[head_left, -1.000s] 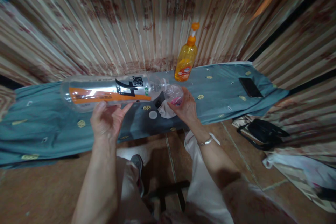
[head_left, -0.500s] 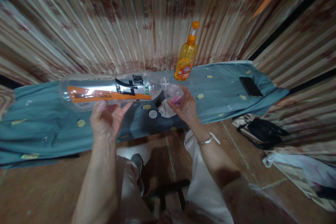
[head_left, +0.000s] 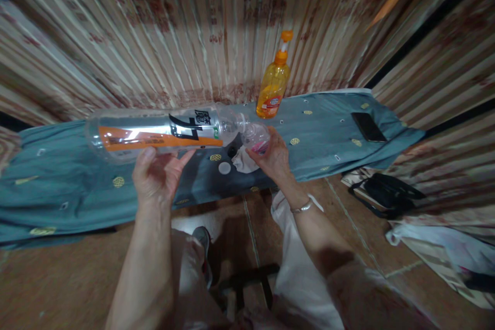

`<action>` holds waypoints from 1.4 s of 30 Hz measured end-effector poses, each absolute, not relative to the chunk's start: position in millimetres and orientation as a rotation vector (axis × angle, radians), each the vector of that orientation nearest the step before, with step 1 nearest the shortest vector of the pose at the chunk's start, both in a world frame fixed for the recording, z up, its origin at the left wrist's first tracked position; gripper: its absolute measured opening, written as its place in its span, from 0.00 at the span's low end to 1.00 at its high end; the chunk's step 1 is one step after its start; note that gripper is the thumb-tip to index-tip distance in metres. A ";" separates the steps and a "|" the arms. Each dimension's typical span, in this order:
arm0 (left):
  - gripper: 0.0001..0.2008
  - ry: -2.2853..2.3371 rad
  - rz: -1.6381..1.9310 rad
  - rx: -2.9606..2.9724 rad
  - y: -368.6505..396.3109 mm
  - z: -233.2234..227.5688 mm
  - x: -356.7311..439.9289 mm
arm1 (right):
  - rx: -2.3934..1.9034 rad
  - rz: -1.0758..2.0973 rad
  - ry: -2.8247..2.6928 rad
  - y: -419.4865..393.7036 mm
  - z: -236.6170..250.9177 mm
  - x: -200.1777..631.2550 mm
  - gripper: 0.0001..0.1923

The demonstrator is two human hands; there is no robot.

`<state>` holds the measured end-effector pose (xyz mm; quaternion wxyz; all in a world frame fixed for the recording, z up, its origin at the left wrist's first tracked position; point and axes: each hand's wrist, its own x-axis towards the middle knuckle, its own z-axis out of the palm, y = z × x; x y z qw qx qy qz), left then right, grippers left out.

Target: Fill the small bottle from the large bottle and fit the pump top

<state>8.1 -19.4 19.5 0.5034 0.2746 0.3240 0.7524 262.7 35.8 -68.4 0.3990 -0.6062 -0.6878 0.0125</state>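
My left hand (head_left: 160, 172) grips a large clear plastic bottle (head_left: 154, 131) from below; it lies sideways in the air, with a silver, orange and black label. Its neck points right and meets the mouth of a small clear plastic bottle (head_left: 256, 135) that has some pink on it. Around the small bottle's right end are the fingers of my right hand (head_left: 276, 157). Whether the two mouths touch or overlap I cannot tell. Just below them a crumpled whitish cloth (head_left: 244, 161), a white round cap (head_left: 225, 167) and a small dark object (head_left: 232, 151) rest on the bench.
An orange pump bottle (head_left: 274, 85) stands at the back of the cloth-covered bench (head_left: 317, 136). A black phone (head_left: 368, 127) lies at the right. On the floor at right are a black bag (head_left: 386, 193) and a pale plastic bag (head_left: 436, 247). A curtain (head_left: 193, 36) hangs behind.
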 end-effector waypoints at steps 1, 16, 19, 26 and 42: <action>0.16 0.776 1.824 0.664 -19.2 19.6 8.7 | -1.536 0.031 -1.738 35.8 -68.4 262.8 0.43; 0.16 0.765 1.823 0.682 -18.9 20.6 12.1 | -1.532 0.044 -1.746 35.5 -67.7 263.5 0.43; 0.16 0.781 1.832 0.666 -18.8 20.5 12.2 | -1.528 0.034 -1.745 35.8 -68.8 263.3 0.43; 0.16 0.779 1.825 0.685 -20.4 24.5 15.5 | -1.522 0.038 -1.746 35.5 -68.4 263.4 0.43; 0.14 0.791 1.824 0.674 -20.5 24.4 16.2 | -1.536 0.039 -1.730 35.6 -67.4 263.1 0.43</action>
